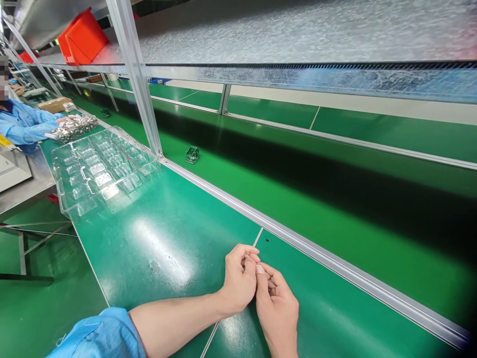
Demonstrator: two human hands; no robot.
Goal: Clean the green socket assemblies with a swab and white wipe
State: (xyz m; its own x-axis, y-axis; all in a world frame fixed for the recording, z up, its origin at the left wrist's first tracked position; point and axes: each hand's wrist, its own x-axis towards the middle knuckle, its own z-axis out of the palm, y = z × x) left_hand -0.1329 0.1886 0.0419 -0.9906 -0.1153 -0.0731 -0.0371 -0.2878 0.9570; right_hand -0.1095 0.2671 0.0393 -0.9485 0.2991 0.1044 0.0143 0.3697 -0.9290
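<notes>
Meeting fingertip to fingertip at 6 o'clock, low over the green worktop (160,238): left hand (240,278) and right hand (278,306), touching each other. Both curled inward, thumbs pressed toward the forefingers in a fine pinch, as would suit something tiny worked close to the body and under the eyes. Cannot tell whether anything lies between the fingertips (259,269); too small, or hidden by the fingers. Left forearm bare, coming in from 7 o'clock out of a light-blue cuff (100,335); right wrist entering from 6 o'clock.

Nearest to the hands, just beyond them at 12 o'clock: a dark speck (267,240) on the worktop, apart from the fingers, beside a thin seam in the mat. Cannot make out what it is.

Further out at 10 o'clock, a clear tray (100,169) of many moulded pockets, lying flat on the worktop well apart from the hands, probably parked there to sit within the left arm's reach. Beyond it, again at 10 o'clock, a heap of small metal parts (74,128), just beside a co-worker's sleeve (26,124), with a cardboard box (55,104) behind.

Running from 10 o'clock down to 4 o'clock, an aluminium rail (298,241), parting the worktop from the conveyor belt (335,209). On the belt at 11 o'clock, alone, a small green part (192,154). Rising from the rail, a slanting metal post (137,79), apparently bracing the shelf overhead; up there at 10 o'clock, a red bin (84,37).
</notes>
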